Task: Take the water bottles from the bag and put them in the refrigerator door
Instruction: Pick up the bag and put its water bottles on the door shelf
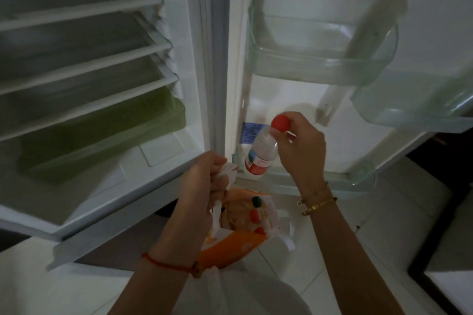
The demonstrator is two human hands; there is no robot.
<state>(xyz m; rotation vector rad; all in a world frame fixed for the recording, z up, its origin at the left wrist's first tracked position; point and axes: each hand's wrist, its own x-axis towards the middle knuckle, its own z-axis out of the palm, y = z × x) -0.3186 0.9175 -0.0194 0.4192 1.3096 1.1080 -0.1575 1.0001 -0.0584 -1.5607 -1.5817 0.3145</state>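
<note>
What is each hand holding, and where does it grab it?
The right hand holds a water bottle at its neck, just under the red cap. The left hand grips the bag by its bunched handle.

In the upper left of the frame, three glass shelves with white front rails (84,59) are stacked inside the white refrigerator, and below them a green translucent plastic drawer (102,140) sits on the cabinet's white bottom. At upper right, the open white refrigerator door (289,100) carries a clear plastic door bin (322,61), a second, blurred clear bin (414,110) to its right, and a clear bottom rail (332,177) lower down. The pale tiled floor (384,225) fills the lower frame, and an orange-and-white plastic bag (243,245) is over it at lower centre; whether it rests on the tiles cannot be told.
</note>
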